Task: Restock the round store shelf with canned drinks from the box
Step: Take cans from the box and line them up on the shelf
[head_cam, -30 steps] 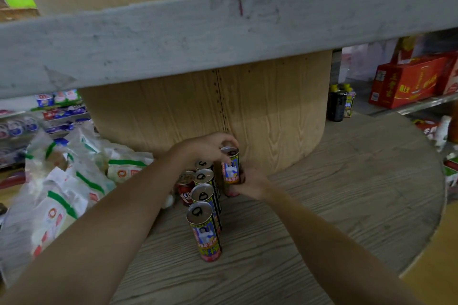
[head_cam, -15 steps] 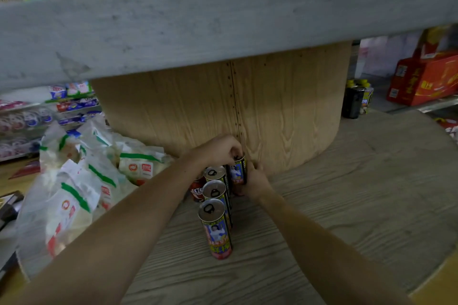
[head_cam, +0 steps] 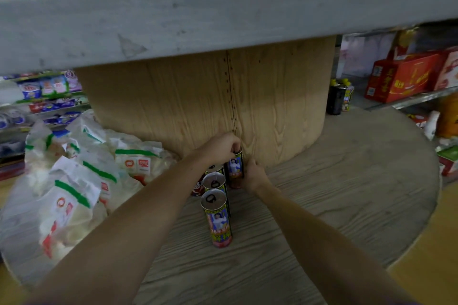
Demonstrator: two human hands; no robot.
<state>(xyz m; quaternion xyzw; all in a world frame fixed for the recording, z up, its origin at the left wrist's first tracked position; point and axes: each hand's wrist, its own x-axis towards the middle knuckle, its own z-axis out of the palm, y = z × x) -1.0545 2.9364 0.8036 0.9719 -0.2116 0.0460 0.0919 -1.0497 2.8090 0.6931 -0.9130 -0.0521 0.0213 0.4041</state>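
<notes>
This is a shop. A round wooden display shelf (head_cam: 347,181) with a grey upper tier (head_cam: 198,15) carries stock: upright printed drink cans (head_cam: 218,220) and sealed bags with green-banded labels (head_cam: 74,193). At the left, aisle racks (head_cam: 47,96) hold rows of packaged goods. At the right, red gift cartons (head_cam: 401,77) sit on a metal shelf, with bottles (head_cam: 339,96) nearby.

dim store | side shelves (head_cam: 47,103) with packets | red cartons (head_cam: 401,77) right | yellow floor (head_cam: 431,267)
</notes>
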